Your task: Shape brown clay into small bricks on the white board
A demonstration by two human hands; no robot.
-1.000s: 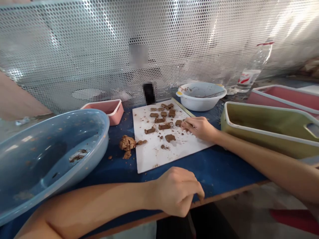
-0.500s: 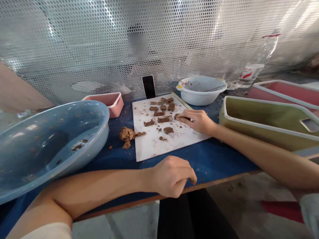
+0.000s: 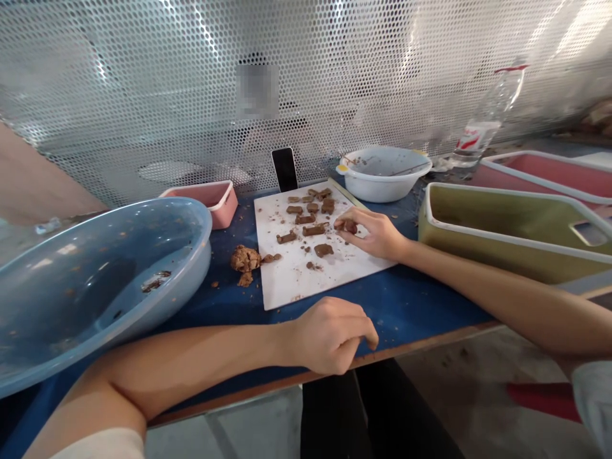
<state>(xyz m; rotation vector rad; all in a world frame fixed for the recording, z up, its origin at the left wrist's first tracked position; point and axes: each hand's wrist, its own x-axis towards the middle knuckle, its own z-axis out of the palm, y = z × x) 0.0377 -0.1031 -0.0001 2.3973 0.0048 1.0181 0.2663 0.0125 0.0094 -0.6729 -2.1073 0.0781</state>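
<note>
A white board (image 3: pixel 282 287) bears several small brown clay pieces, some shaped like short bars with wider ends. At its right side, my right hand (image 3: pixel 375 234) has thumb and fingers curved round a brown clay piece (image 3: pixel 350 227). Just left of those fingers lies a bar-shaped clay piece (image 3: pixel 314 229); a flatter clay lump (image 3: pixel 324 250) sits nearer to me. My left hand (image 3: pixel 332 335) rests at the table's front edge, fingers curled in, with nothing visible in them. A larger rough clay ball (image 3: pixel 245 258) lies against the board's left edge.
On the left stands a big blue basin (image 3: pixel 191 268), with a small pink basket (image 3: pixel 224 207) behind it. A phone (image 3: pixel 285 169) leans on the perforated metal panel. To the right are a white basin (image 3: pixel 382 185), a green bin (image 3: pixel 502 248), a pink bin (image 3: pixel 540 167) and a plastic bottle (image 3: pixel 485 124).
My right hand's thumb and fingers have moved further apart round the clay piece, which shows more between them. My left hand has stayed in place. The view has shifted slightly.
</note>
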